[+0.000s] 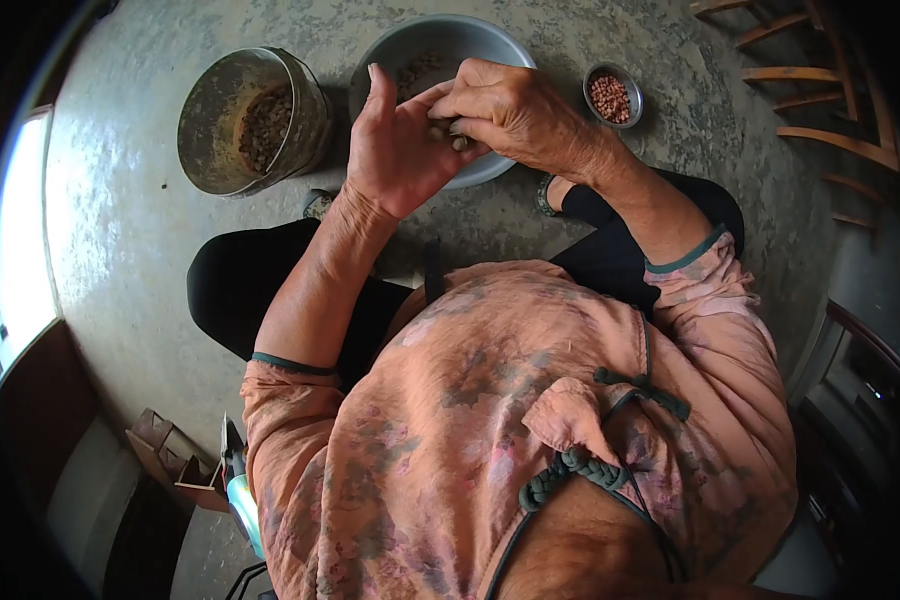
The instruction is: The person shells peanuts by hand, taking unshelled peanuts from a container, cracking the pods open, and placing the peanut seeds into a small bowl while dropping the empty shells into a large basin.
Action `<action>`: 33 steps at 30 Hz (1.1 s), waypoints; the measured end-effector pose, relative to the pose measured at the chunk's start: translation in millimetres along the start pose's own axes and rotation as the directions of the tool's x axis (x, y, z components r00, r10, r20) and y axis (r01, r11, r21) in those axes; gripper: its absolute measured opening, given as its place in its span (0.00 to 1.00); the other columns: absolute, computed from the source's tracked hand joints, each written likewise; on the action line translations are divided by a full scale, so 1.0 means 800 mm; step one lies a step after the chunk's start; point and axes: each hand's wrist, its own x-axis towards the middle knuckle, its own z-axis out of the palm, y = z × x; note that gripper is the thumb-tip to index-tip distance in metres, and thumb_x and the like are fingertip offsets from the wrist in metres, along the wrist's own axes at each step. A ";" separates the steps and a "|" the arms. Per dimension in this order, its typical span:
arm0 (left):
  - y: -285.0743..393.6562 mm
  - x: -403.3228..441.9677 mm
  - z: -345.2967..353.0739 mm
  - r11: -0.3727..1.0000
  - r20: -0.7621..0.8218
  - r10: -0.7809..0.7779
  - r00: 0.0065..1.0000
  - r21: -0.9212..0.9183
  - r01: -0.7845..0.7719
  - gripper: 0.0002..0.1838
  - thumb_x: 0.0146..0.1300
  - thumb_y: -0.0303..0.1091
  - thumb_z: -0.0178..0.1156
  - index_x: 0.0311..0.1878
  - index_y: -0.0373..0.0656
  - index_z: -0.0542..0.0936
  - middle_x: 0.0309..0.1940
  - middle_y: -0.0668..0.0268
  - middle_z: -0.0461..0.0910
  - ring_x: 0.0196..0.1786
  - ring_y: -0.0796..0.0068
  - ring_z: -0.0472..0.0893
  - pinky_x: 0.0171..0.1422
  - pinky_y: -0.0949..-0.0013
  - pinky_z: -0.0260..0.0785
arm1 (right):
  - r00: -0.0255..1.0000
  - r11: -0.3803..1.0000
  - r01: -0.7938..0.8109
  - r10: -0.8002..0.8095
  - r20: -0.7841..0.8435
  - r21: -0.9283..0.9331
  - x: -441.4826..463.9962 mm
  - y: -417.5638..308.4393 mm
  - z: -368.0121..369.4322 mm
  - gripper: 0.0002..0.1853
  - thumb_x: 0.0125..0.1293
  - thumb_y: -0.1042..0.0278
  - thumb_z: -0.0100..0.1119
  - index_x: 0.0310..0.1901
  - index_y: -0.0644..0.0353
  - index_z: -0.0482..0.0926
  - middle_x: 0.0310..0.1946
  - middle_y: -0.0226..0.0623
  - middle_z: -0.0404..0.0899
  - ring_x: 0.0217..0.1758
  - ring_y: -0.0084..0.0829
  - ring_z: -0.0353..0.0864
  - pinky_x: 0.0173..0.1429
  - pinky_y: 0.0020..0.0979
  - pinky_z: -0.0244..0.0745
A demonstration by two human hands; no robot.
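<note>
My left hand (395,150) is turned palm up with its thumb apart, above the near left rim of a grey basin (515,60). Several small tan unshelled peanuts (459,143) lie on its palm and fingers. Over them is my right hand (510,110), with thumb and fingers pinched together at the peanuts; what sits between the fingertips is mostly hidden. More tan pieces (422,70) lie in the basin, partly covered by my hands. To the right stands a small metal bowl (637,112) of reddish shelled peanut kernels (608,97).
A dirty metal bucket (205,150) with brown pieces (267,125) in it, perhaps shells or pods, stands left of the basin. Wooden chair parts (830,135) are at the upper right. A wooden box (175,460) is at the lower left. The floor (120,200) is worn concrete.
</note>
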 end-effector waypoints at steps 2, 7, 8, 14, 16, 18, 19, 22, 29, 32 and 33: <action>0.000 0.001 0.000 1.000 0.018 -0.004 1.000 -0.003 0.004 0.48 0.60 0.72 0.33 0.63 0.31 0.59 0.60 0.52 0.64 0.64 0.61 0.64 0.69 0.52 0.52 | 1.000 0.999 -0.014 0.014 0.014 0.029 -0.001 -0.001 -0.003 0.07 0.56 0.75 0.60 0.38 0.62 0.81 0.31 0.36 0.76 0.33 0.30 0.78 0.38 0.28 0.75; 0.000 0.010 -0.018 0.999 0.026 0.033 0.999 -0.002 -0.033 0.36 0.66 0.62 0.39 0.57 0.32 0.66 0.53 0.54 0.71 0.57 0.62 0.72 0.64 0.56 0.62 | 0.990 0.962 -0.119 0.133 -0.042 0.246 0.002 -0.001 -0.018 0.07 0.61 0.73 0.56 0.39 0.64 0.79 0.32 0.34 0.79 0.35 0.25 0.80 0.40 0.26 0.75; 0.000 0.010 -0.017 0.998 0.007 0.036 0.999 0.053 -0.037 0.33 0.67 0.58 0.40 0.56 0.33 0.68 0.50 0.55 0.73 0.55 0.63 0.73 0.61 0.58 0.65 | 0.972 0.889 -0.202 0.233 -0.026 0.411 0.003 -0.002 -0.020 0.07 0.61 0.72 0.56 0.38 0.64 0.79 0.32 0.34 0.79 0.34 0.25 0.80 0.40 0.26 0.75; 0.002 0.009 -0.026 0.977 -0.049 0.087 0.995 0.201 -0.076 0.16 0.68 0.39 0.50 0.47 0.34 0.74 0.37 0.60 0.78 0.39 0.70 0.79 0.39 0.72 0.73 | 0.899 0.768 -0.407 0.433 0.066 0.495 0.002 0.011 -0.025 0.08 0.62 0.70 0.56 0.38 0.65 0.79 0.31 0.33 0.80 0.32 0.21 0.79 0.39 0.22 0.74; 0.003 0.010 -0.028 0.971 -0.062 0.094 0.994 0.226 -0.078 0.13 0.67 0.37 0.51 0.44 0.35 0.74 0.35 0.61 0.78 0.35 0.73 0.79 0.35 0.74 0.72 | 0.928 0.805 -0.344 0.370 0.043 0.483 0.002 0.011 -0.023 0.08 0.62 0.70 0.57 0.39 0.65 0.79 0.30 0.32 0.80 0.30 0.20 0.78 0.38 0.21 0.73; 0.003 0.011 -0.032 0.965 -0.063 0.097 0.993 0.249 -0.079 0.10 0.67 0.35 0.52 0.42 0.36 0.74 0.33 0.62 0.78 0.32 0.75 0.78 0.32 0.76 0.70 | 0.946 0.824 -0.300 0.323 0.036 0.481 0.003 0.014 -0.019 0.08 0.62 0.71 0.58 0.40 0.64 0.79 0.30 0.31 0.80 0.30 0.19 0.76 0.37 0.21 0.73; 0.002 0.011 -0.035 0.962 -0.057 0.096 0.994 0.261 -0.078 0.09 0.67 0.34 0.52 0.41 0.37 0.74 0.33 0.63 0.78 0.32 0.76 0.78 0.31 0.76 0.70 | 0.951 0.825 -0.287 0.308 0.038 0.487 0.002 0.015 -0.016 0.08 0.62 0.71 0.58 0.40 0.64 0.79 0.30 0.31 0.80 0.30 0.19 0.76 0.36 0.21 0.73; 0.003 0.011 -0.035 0.966 -0.053 0.095 0.994 0.247 -0.079 0.07 0.67 0.32 0.51 0.39 0.38 0.73 0.32 0.64 0.78 0.31 0.77 0.77 0.31 0.76 0.69 | 0.908 0.700 -0.378 0.407 0.097 0.605 0.005 0.006 -0.018 0.08 0.62 0.70 0.58 0.39 0.65 0.79 0.30 0.31 0.80 0.30 0.18 0.76 0.36 0.21 0.73; -0.001 0.013 -0.030 0.976 -0.019 0.101 0.995 0.197 -0.095 0.07 0.67 0.32 0.50 0.38 0.38 0.73 0.32 0.63 0.77 0.31 0.77 0.77 0.32 0.76 0.70 | 0.857 0.565 -0.441 0.496 0.139 0.698 0.004 -0.006 -0.019 0.08 0.60 0.69 0.61 0.35 0.65 0.79 0.29 0.32 0.81 0.30 0.19 0.78 0.35 0.22 0.73; -0.002 0.016 -0.037 0.962 -0.021 0.082 0.996 0.264 -0.073 0.07 0.67 0.32 0.50 0.38 0.38 0.72 0.32 0.63 0.77 0.31 0.77 0.77 0.32 0.76 0.70 | 0.922 0.833 -0.333 0.385 -0.032 0.442 0.001 -0.003 -0.017 0.07 0.58 0.69 0.62 0.32 0.64 0.79 0.27 0.34 0.80 0.30 0.23 0.79 0.35 0.25 0.73; -0.002 0.016 -0.036 0.960 -0.033 0.073 0.997 0.274 -0.061 0.08 0.68 0.32 0.50 0.38 0.38 0.73 0.32 0.63 0.77 0.31 0.76 0.77 0.32 0.76 0.70 | 0.929 0.854 -0.319 0.367 -0.041 0.412 0.001 0.000 -0.016 0.06 0.57 0.70 0.62 0.31 0.64 0.79 0.27 0.35 0.79 0.30 0.24 0.79 0.35 0.25 0.73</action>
